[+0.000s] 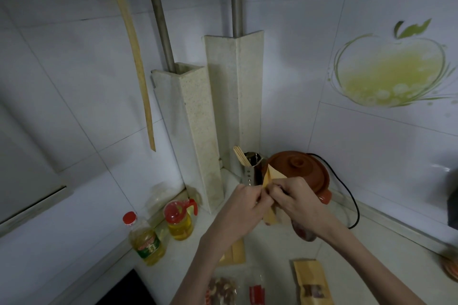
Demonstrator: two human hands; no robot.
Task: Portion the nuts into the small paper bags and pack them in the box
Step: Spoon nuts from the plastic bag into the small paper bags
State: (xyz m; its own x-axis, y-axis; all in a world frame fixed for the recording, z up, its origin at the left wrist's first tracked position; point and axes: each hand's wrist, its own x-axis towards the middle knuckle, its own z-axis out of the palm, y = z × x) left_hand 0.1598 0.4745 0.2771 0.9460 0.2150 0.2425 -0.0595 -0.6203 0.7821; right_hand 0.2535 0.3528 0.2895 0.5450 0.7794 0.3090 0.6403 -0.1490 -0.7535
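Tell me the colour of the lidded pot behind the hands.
Reddish-brown, like terracotta: the pot shows in the head view.

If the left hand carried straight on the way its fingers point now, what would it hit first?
Probably the right hand: the left hand points right and up, both pinching the small paper bag. Beyond sits the brown clay pot; depth is unclear.

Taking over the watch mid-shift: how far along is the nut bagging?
Looks done: one brown bag lies on the counter, seemingly filled. In hand: left hand and right hand pinch the mouth of a small paper bag. Left: nuts remain in the clear packet; no box in view.
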